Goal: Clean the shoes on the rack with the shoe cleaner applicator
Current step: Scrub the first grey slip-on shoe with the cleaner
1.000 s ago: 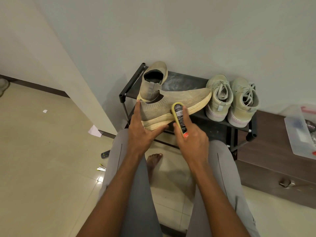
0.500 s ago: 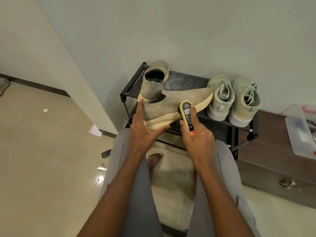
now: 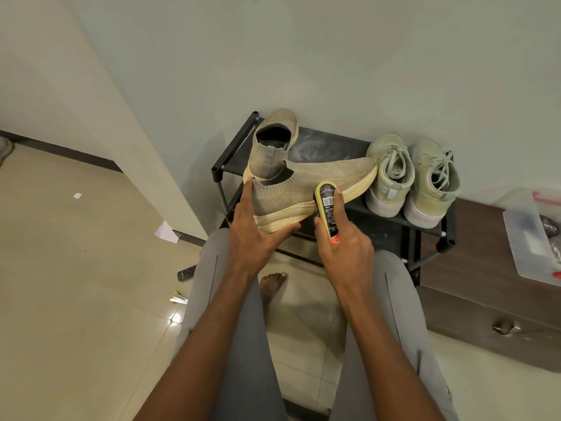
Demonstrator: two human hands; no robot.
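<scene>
A beige knit slip-on shoe (image 3: pixel 315 180) lies sideways across the front of the black shoe rack (image 3: pixel 331 144). My left hand (image 3: pixel 255 235) grips its heel and sole from below. My right hand (image 3: pixel 343 247) holds the yellow-edged shoe cleaner applicator (image 3: pixel 327 211), its top end pressed against the shoe's side near the sole. A second beige slip-on (image 3: pixel 274 144) stands behind it at the rack's left. Two pale green lace-up sneakers (image 3: pixel 390 174) (image 3: pixel 432 183) sit at the rack's right.
A dark wooden drawer unit (image 3: pixel 485 299) stands to the right with a clear plastic box (image 3: pixel 531 235) on top. A remote (image 3: pixel 186 272) and paper scraps (image 3: pixel 166 232) lie on the tiled floor to the left. My knees and a bare foot (image 3: pixel 271 287) are below the rack.
My right hand slid the applicator rightward along the shoe's side, from near the heel towards the middle. My left hand kept its hold on the heel.
</scene>
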